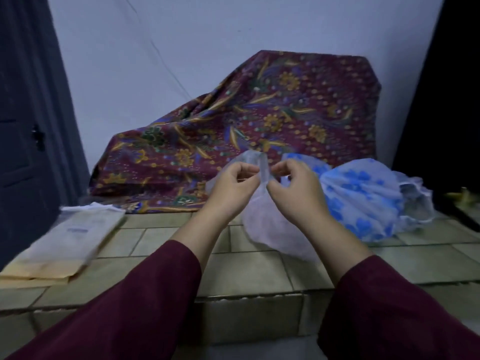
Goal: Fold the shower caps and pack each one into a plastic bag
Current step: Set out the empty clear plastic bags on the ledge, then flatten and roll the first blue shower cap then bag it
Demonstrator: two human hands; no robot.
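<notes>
1. I saw the left hand (235, 184) raised above the tiled ledge (249, 266), its fingers curled and its thumb and fingertips pinching the top edge of a translucent white shower cap (267, 224).
2. The right hand (293, 188) was just beside it, fingers likewise curled, pinching the same gathered edge from the other side; the two hands were nearly touching.
3. The cap hung down from the pinch between the hands, and its lower part bulged out over the ledge, below and between the wrists.
4. Behind the right hand lay a pile of blue-flowered shower caps (363, 198) on the ledge, to the right of the held one.
5. To the left, a blurred stack of flat plastic bags (70, 242) lay on the ledge, well apart from the hands.
6. A patterned maroon cloth (259, 118) was draped over something against the wall behind everything.
7. Both arms wore dark red sleeves (135, 307).
</notes>
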